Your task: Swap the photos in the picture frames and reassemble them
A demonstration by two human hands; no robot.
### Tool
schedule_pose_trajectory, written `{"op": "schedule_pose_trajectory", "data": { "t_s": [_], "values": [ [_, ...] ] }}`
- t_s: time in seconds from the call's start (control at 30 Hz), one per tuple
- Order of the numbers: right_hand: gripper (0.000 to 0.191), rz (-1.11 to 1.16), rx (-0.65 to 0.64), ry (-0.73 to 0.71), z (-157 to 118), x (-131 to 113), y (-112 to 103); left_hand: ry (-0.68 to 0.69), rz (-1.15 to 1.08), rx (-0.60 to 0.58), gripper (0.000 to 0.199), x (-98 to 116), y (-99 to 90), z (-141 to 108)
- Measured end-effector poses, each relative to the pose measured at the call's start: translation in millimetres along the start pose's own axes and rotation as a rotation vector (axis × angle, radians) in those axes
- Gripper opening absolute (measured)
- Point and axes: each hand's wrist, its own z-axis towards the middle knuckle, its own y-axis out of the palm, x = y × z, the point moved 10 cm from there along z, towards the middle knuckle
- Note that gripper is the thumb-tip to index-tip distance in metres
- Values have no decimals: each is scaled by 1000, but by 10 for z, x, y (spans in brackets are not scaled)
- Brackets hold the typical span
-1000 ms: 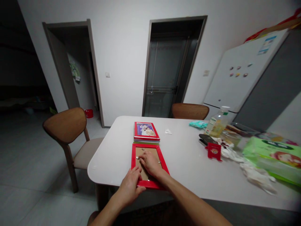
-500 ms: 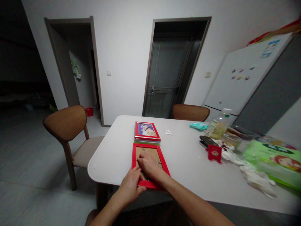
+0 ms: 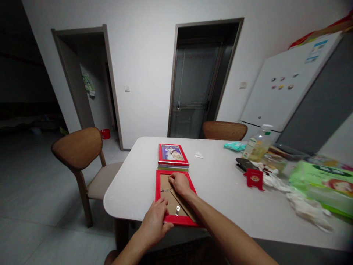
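Note:
A red picture frame (image 3: 158,186) lies face down at the table's near edge, its brown backing board (image 3: 166,184) and stand leg (image 3: 180,200) facing up. My left hand (image 3: 156,219) grips the frame's lower left corner, thumb at the near edge and fingers over the border. With curled fingers, my right hand (image 3: 179,184) pinches at the top metal clip, which it mostly covers. Two more clips show, a left clip (image 3: 164,191) and a bottom clip (image 3: 178,210). Just beyond lies a stack topped by a red-framed photo (image 3: 173,153).
On the white table (image 3: 217,195) are a crumpled tissue (image 3: 199,155), a teal packet (image 3: 234,146), a bottle (image 3: 257,145), a dark phone-like object (image 3: 245,164), a small red stand (image 3: 254,178) and a green tissue pack (image 3: 322,187). Wooden chairs stand at left (image 3: 78,149) and behind (image 3: 224,130).
My right hand has moved from the frame's left clip up and right to the top clip, uncovering the left and bottom clips and the stand leg. My left hand stays at the corner.

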Motion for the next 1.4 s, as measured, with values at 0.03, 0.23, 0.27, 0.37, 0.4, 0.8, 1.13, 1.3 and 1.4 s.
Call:
{"op": "schedule_pose_trajectory", "data": {
  "t_s": [0.03, 0.23, 0.27, 0.37, 0.4, 0.8, 1.13, 1.3, 1.4],
  "values": [
    [21, -7, 4, 41, 43, 50, 14, 3, 2, 1, 51, 2, 3, 1],
    [16, -37, 4, 211, 199, 248, 61, 14, 8, 16, 31, -10, 38, 0],
    [15, -37, 4, 231, 215, 272, 65, 10, 7, 15, 30, -14, 42, -5],
    [14, -27, 8, 279, 244, 332, 73, 11, 8, 15, 30, -4, 21, -28],
    [15, -18, 10, 284, 249, 343, 73, 10, 15, 14, 30, 5, 8, -37],
    [22, 119, 9, 103, 35, 381, -181, 83, 193, -125, 52, 486, 379, 123],
    [20, 40, 11, 226, 67, 281, -28, 13, 147, -141, 53, 461, 354, 144],
    [21, 37, -22, 307, 192, 326, 60, 1, 111, -102, 51, 468, 335, 139],
    [21, 80, -15, 330, 234, 326, 93, 4, 100, -85, 56, 443, 352, 135]
  ]
}}
